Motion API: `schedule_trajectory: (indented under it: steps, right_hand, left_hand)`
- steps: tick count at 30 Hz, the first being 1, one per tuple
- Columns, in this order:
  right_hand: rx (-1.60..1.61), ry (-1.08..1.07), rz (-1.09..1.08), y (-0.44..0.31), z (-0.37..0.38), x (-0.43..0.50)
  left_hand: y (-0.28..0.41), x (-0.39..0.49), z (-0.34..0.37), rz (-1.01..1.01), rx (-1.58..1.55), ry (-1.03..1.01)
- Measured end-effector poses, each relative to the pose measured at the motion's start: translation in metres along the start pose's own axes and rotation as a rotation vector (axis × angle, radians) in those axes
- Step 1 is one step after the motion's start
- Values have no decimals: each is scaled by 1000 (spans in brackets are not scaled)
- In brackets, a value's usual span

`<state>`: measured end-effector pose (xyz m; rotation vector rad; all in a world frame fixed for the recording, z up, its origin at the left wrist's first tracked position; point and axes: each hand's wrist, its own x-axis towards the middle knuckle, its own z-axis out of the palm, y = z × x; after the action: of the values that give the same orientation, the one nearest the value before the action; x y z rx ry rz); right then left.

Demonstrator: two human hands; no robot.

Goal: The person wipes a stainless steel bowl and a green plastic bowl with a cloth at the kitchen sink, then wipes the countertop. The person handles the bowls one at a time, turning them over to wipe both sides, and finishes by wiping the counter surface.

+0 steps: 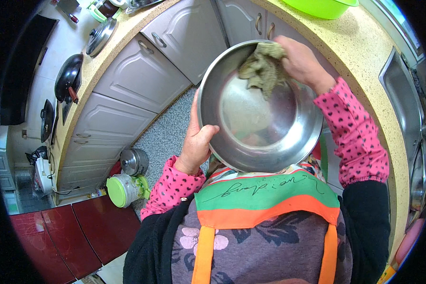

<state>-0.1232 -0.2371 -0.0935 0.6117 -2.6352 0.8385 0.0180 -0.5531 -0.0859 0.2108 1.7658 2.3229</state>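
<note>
A wide stainless steel basin [259, 110] is held up in front of my apron, its inside facing me. My left hand [198, 142] grips its left rim, with the thumb over the edge and the fingers behind. At the upper right of the basin, my right hand [301, 62] holds a crumpled greenish-brown cloth [264, 69] against the inner wall. Part of the cloth hangs down over the basin's bottom. Pink patterned sleeve covers are on both forearms.
A speckled countertop [362, 67] curves around me above grey cabinets. On it are a green plastic basin [323, 7], a metal sink [404, 96], a black wok [68, 78] and a pot lid [101, 37]. A lidded metal pot [133, 161] and green-lidded container [119, 191] stand at lower left.
</note>
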Motion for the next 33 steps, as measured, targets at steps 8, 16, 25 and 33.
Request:
schedule_trajectory:
  steps: [8,16,25,33]
  right_hand:
    - [366,130,471,-4,33,-137]
    - [329,162,126,-3,-22,-86]
    - [287,-283,-362,-75,-72,33]
    - [234,-312,-373,-81,-44,24]
  left_hand:
    - [-13,-24,-6,10,14,119]
    - [4,-13,-32,116,29,102]
    - [110,46,-7,59,551,-357]
    - [69,34,1,-88,338,-200]
